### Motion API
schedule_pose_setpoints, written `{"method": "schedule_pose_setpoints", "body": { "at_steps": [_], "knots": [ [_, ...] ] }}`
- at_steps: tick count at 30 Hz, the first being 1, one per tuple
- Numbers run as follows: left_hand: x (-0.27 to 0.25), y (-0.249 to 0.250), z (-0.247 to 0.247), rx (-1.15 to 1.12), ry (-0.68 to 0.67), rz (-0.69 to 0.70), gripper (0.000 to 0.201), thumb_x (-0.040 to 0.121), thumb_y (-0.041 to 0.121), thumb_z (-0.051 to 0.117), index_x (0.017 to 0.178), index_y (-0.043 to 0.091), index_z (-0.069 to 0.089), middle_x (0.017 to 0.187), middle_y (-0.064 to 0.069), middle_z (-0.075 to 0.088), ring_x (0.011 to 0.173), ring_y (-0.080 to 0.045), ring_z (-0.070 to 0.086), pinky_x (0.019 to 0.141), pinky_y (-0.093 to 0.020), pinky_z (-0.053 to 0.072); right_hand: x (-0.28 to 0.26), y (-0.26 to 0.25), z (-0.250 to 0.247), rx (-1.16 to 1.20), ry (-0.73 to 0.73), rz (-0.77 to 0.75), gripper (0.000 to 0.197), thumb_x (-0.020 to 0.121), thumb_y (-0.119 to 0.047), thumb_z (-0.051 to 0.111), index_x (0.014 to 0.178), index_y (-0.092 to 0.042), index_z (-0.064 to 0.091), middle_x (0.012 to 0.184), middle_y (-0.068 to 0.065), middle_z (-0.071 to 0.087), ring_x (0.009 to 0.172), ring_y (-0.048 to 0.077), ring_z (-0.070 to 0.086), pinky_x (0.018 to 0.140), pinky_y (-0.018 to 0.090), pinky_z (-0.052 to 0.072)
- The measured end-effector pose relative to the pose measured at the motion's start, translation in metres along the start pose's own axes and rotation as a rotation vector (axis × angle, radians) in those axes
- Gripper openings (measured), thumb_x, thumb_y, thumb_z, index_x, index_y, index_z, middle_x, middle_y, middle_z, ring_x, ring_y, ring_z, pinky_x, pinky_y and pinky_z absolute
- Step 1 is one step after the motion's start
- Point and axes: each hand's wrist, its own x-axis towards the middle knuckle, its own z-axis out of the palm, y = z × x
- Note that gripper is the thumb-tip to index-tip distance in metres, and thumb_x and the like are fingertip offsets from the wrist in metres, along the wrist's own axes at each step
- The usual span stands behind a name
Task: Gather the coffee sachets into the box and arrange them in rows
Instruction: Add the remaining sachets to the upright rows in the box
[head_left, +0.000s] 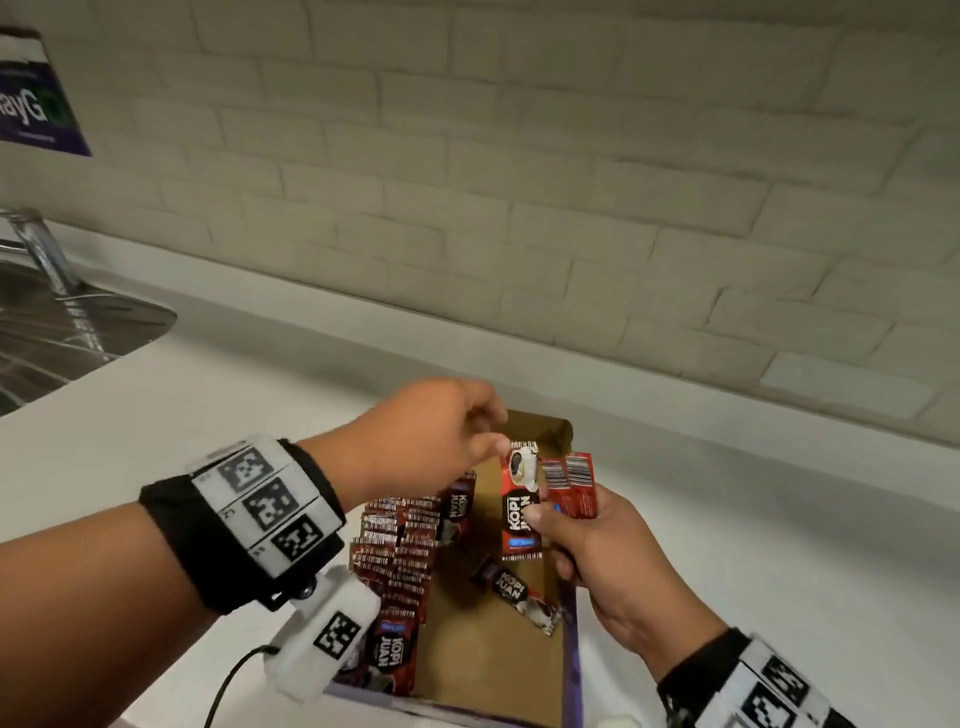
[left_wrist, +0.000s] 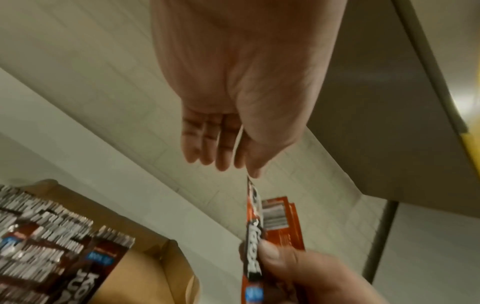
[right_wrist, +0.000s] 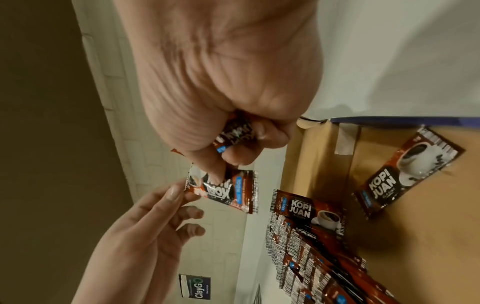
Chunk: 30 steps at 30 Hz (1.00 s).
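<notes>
Fingers first: the right hand (head_left: 608, 561) is curled round a small fan of sachets (head_left: 563, 483), thumb pressing the front sachet (head_left: 521, 512) against the rest. The left hand's (head_left: 431, 434) thumb and forefinger pinch that front sachet's top edge, its other fingers loosely extended. Both hands hover above the box's far right corner, probably so one sachet can be peeled from the bunch and dropped straight in.

Largest down: the white countertop (head_left: 208, 395) carries the open cardboard box (head_left: 493, 660). Along the box's left wall a row of sachets (head_left: 400, 545) stands packed on edge, seemingly the first row. A loose sachet (head_left: 511, 592) lies flat and askew on the bare floor near the right wall, not yet lined up.
</notes>
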Motion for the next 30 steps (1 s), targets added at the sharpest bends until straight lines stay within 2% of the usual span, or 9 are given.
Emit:
{"method": "schedule_pose_setpoints", "body": {
  "at_steps": [4, 8, 11, 16, 18, 20, 23, 26, 30],
  "knots": [
    [0.010, -0.002, -0.002, -0.066, -0.167, -0.077, 0.022, 0.090, 0.046, 0.070, 0.104, 0.029, 0.071, 0.093, 0.016, 0.070, 0.080, 0.007, 0.062, 0.064, -0.009, 0.042, 0.000, -0.001, 0.004, -0.041, -0.015, -0.042, 0.012, 0.093, -0.007, 0.071, 0.102, -0.015, 0.071, 0.065, -0.003, 0.063, 0.047, 0.007, 0.048, 0.047, 0.020, 0.040],
    [0.012, -0.004, -0.002, -0.124, -0.114, -0.086, 0.014, 0.091, 0.036, 0.072, 0.087, 0.023, 0.070, 0.078, 0.008, 0.072, 0.056, 0.004, 0.057, 0.052, -0.011, 0.039, 0.000, 0.003, 0.005, -0.102, -0.034, -0.026, 0.013, 0.090, -0.015, 0.076, 0.102, -0.021, 0.075, 0.076, 0.002, 0.070, 0.054, 0.011, 0.050, 0.052, 0.023, 0.041],
    [0.007, -0.006, -0.007, -0.245, -0.072, -0.129, 0.015, 0.091, 0.029, 0.073, 0.085, 0.016, 0.069, 0.078, -0.001, 0.076, 0.056, -0.006, 0.059, 0.048, -0.015, 0.042, -0.001, 0.005, 0.005, -0.086, 0.046, -0.025, 0.015, 0.090, -0.019, 0.076, 0.106, -0.019, 0.076, 0.084, 0.000, 0.076, 0.066, 0.016, 0.063, 0.059, 0.024, 0.046],
    [-0.012, -0.011, -0.011, -0.068, -0.390, -0.115, 0.010, 0.084, 0.028, 0.078, 0.086, 0.023, 0.070, 0.078, 0.004, 0.075, 0.059, -0.003, 0.063, 0.059, -0.023, 0.048, -0.006, -0.005, 0.004, 0.116, 0.097, -0.082, 0.005, 0.095, -0.009, 0.068, 0.096, -0.004, 0.070, 0.056, -0.004, 0.063, 0.039, 0.001, 0.048, 0.042, 0.014, 0.039],
    [-0.015, -0.011, -0.007, 0.027, -0.401, -0.062, 0.019, 0.082, 0.036, 0.079, 0.097, 0.030, 0.070, 0.086, 0.012, 0.073, 0.067, 0.001, 0.063, 0.064, -0.021, 0.045, -0.005, -0.005, 0.008, 0.004, 0.095, -0.148, 0.006, 0.092, -0.014, 0.074, 0.096, -0.010, 0.074, 0.066, -0.004, 0.072, 0.055, 0.004, 0.063, 0.056, 0.019, 0.049],
    [-0.015, -0.006, -0.003, -0.001, -0.358, -0.030, 0.027, 0.082, 0.043, 0.079, 0.105, 0.034, 0.069, 0.087, 0.022, 0.070, 0.070, 0.006, 0.061, 0.063, -0.015, 0.041, -0.005, -0.004, 0.012, -0.101, 0.111, -0.198, 0.009, 0.088, -0.021, 0.080, 0.094, -0.016, 0.077, 0.084, 0.002, 0.078, 0.080, 0.019, 0.074, 0.077, 0.036, 0.058],
    [-0.013, 0.002, 0.000, -0.032, -0.324, -0.001, 0.015, 0.087, 0.041, 0.075, 0.099, 0.031, 0.071, 0.062, 0.037, 0.059, 0.057, 0.012, 0.055, 0.052, -0.009, 0.034, -0.007, -0.008, 0.018, -0.160, 0.105, -0.226, 0.014, 0.085, -0.031, 0.083, 0.093, -0.022, 0.077, 0.090, 0.004, 0.078, 0.089, 0.026, 0.074, 0.088, 0.048, 0.057],
    [-0.010, 0.001, 0.002, -0.120, -0.267, -0.017, 0.011, 0.089, 0.029, 0.075, 0.085, 0.025, 0.066, 0.061, 0.022, 0.065, 0.052, 0.002, 0.055, 0.055, -0.018, 0.041, -0.009, -0.010, 0.018, -0.110, 0.113, -0.227, 0.016, 0.087, -0.033, 0.080, 0.098, -0.022, 0.077, 0.094, 0.002, 0.079, 0.092, 0.019, 0.073, 0.095, 0.052, 0.057],
    [-0.008, 0.002, 0.000, -0.523, -0.246, -0.145, 0.012, 0.092, 0.007, 0.070, 0.091, 0.012, 0.059, 0.077, -0.013, 0.075, 0.067, -0.020, 0.073, 0.066, -0.031, 0.058, -0.007, -0.008, 0.017, -0.111, 0.066, -0.167, 0.013, 0.087, -0.022, 0.081, 0.099, -0.021, 0.078, 0.099, 0.006, 0.079, 0.098, 0.027, 0.075, 0.099, 0.056, 0.055]
  ]
}}
